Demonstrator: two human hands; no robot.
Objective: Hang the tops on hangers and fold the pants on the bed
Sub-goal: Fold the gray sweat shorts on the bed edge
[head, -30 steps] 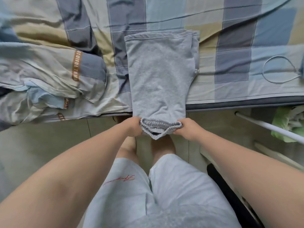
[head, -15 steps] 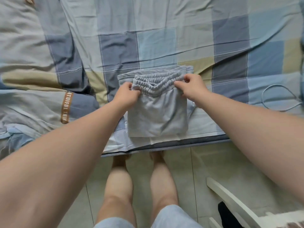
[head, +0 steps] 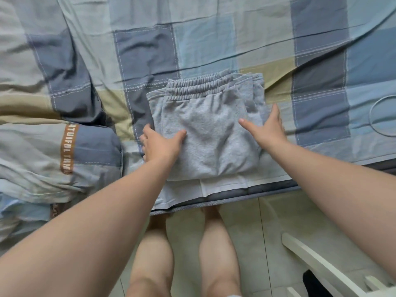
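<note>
Grey sweatpants (head: 211,133) lie folded into a square on the bed's near edge, elastic waistband on top at the far side. My left hand (head: 159,144) rests at the bundle's left edge, thumb on top, fingers apart along the side. On the right edge lies my right hand (head: 266,127), flat, with its thumb spread across the fabric. Neither hand grips the cloth.
The bed (head: 225,37) has a blue, grey and beige checked sheet. A rumpled duvet with a brown lettered band (head: 68,146) lies at the left. A thin cord loop (head: 383,116) sits at the right. A white frame (head: 321,266) stands on the tiled floor below right.
Both hands carried the waistband from the bed's edge up over the legs, laid it down and let go. They now rest spread on the bundle's two sides.
</note>
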